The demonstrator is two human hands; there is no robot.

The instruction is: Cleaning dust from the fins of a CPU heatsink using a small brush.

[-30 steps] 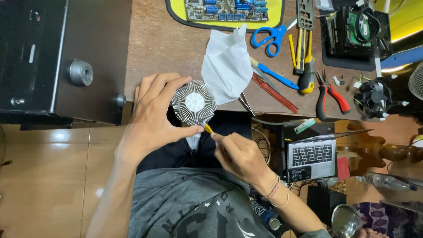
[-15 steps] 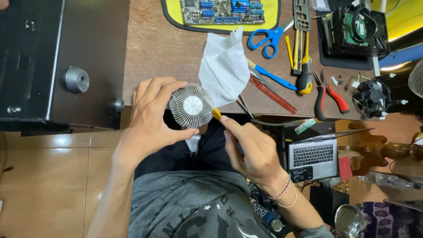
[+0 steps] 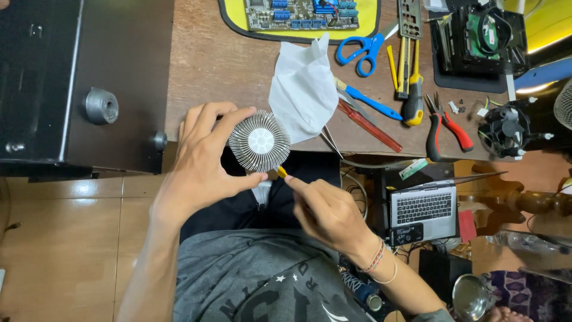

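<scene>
The right hand point(image 3: 325, 211) has drawn its small yellow-tipped tool point(image 3: 282, 173) down to the lower rim of the round finned aluminium heatsink point(image 3: 260, 141), pinching it. The left hand point(image 3: 202, 164) clamps that silvery, pale-centred disc at the desk's point(image 3: 208, 65) near edge.

Pretty even, soft indoor light here — nothing blown out, shadows under the tools on the worktop point(image 3: 226, 65) are faint. The finned heatsink point(image 3: 260, 141) catches a bright sheen, the floor tiles point(image 3: 53, 238) show mild glare. Sharp overall, slight wide-angle bend near the edges.
</scene>
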